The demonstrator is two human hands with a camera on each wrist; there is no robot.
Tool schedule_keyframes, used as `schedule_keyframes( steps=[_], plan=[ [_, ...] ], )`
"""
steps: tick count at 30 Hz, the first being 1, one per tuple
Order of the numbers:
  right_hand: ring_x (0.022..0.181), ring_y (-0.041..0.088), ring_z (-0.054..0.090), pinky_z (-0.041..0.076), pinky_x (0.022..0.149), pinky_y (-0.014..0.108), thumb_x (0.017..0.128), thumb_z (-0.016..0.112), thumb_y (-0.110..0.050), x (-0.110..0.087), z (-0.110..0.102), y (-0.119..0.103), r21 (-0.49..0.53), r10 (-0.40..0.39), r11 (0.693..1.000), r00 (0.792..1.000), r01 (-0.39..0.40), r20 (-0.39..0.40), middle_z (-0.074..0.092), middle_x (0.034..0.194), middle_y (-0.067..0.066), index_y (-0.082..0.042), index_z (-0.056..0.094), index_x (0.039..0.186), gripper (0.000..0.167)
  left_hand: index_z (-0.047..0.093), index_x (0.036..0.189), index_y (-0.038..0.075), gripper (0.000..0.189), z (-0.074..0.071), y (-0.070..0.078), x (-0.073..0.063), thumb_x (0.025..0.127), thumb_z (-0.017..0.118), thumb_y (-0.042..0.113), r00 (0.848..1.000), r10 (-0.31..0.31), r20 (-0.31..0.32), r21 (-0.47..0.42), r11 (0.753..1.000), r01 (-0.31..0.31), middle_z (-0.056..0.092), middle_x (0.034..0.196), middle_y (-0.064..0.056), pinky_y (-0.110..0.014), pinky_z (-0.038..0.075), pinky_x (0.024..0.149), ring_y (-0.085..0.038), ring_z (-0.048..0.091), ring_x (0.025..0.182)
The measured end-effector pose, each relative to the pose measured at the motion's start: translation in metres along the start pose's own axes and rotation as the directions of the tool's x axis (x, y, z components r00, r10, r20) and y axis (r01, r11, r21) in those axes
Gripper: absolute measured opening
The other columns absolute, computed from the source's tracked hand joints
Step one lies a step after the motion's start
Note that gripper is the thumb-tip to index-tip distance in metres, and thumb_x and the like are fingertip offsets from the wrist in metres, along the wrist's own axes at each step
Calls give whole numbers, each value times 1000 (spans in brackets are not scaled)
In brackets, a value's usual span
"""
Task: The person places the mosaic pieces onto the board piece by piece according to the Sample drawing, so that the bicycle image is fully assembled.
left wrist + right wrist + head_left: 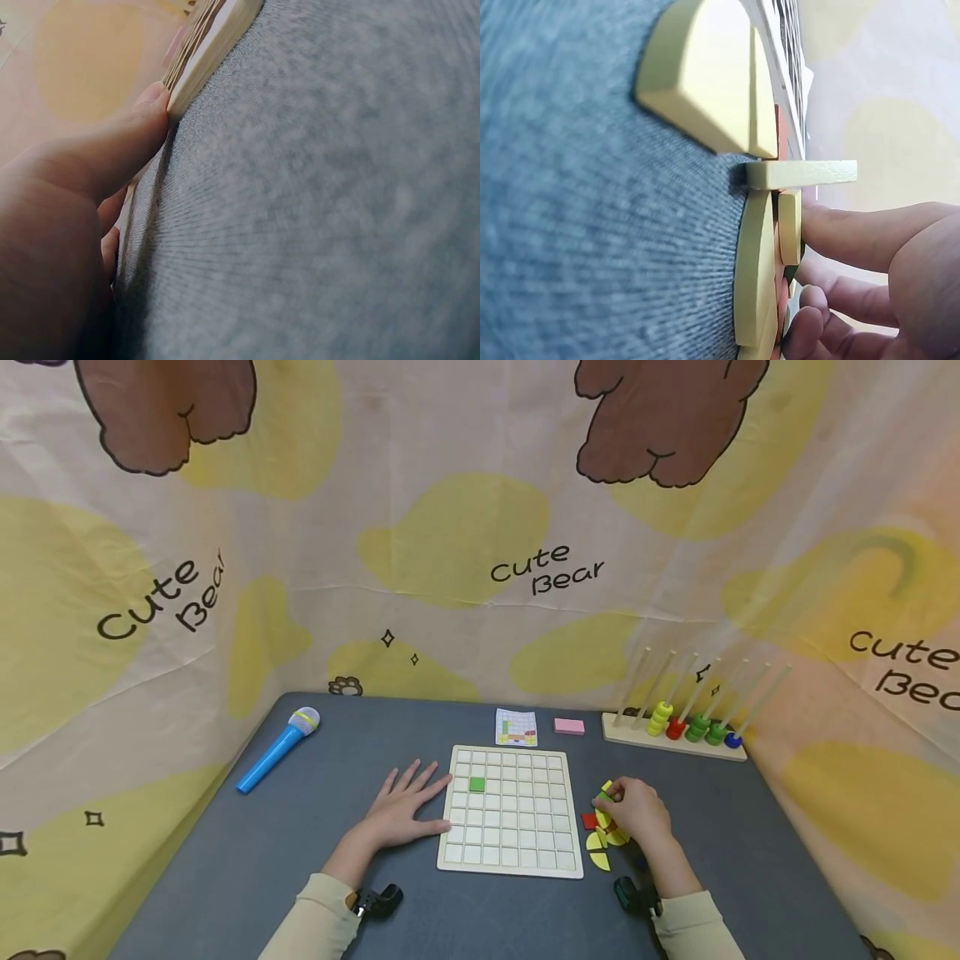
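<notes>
A pale wooden grid board [510, 870] with rows of white squares lies on the table, one green square tile [477, 784] sitting in its upper left part. My left hand [401, 814] rests beside it with fingers spread. Its thumb [142, 127] touches the board's side edge. To the right of the board, my right hand [641, 810] reaches into a small pile of pieces, thumb and fingertips pinching a green piece [602, 795]. Yellow quarter-round pieces [599, 861] and a red square [588, 822] lie around those fingertips. One yellow piece [802, 174] stands on edge near the thumb.
A pattern card [516, 727] and a pink block [568, 727] lie behind the board. At the back right stands a bead rack [675, 741] with upright rods and coloured beads. A blue toy microphone [277, 752] lies at the left. Printed cloth walls surround the table.
</notes>
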State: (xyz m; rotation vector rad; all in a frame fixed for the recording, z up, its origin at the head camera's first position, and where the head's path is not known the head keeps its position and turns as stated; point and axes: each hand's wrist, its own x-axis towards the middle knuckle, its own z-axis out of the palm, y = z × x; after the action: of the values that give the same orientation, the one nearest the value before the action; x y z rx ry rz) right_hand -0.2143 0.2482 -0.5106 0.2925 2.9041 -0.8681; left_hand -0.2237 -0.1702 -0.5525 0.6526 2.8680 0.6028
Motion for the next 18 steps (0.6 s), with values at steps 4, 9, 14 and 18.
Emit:
schedule_keyframes(
  steps=[4,9,14,18],
  plan=[
    [72,21,56,45,58,30,87,80,-32,0,-1,-1,0,2,1000,1000,-2,11,62,85,10,1,69,102,37,28,160,37,88,-1,1,0,86,54,78,1000,2,4,-2,1000,-2,19,169,1,-61,-1,123,-31,5,158],
    [71,20,57,45,58,30,87,80,-32,0,-1,1,5,0,1000,1000,0,15,63,85,10,2,70,106,41,28,160,38,87,-1,1,-1,87,54,77,1000,5,1,-2,1000,-5,19,169,1,-61,-1,123,-31,6,158],
    [66,19,57,46,55,29,87,80,-31,0,-1,1,47,10,999,1000,-11,21,63,83,10,3,69,103,39,28,160,37,87,0,1,0,87,54,77,1000,8,6,6,1000,-8,19,169,0,-62,0,123,-32,6,158],
    [65,18,58,48,54,27,88,79,-31,0,-1,0,112,13,994,999,-17,32,61,82,11,3,68,100,38,29,160,36,87,-1,2,0,87,55,76,1000,6,1,17,1000,-6,19,169,0,-62,0,123,-32,7,158]
  ],
)
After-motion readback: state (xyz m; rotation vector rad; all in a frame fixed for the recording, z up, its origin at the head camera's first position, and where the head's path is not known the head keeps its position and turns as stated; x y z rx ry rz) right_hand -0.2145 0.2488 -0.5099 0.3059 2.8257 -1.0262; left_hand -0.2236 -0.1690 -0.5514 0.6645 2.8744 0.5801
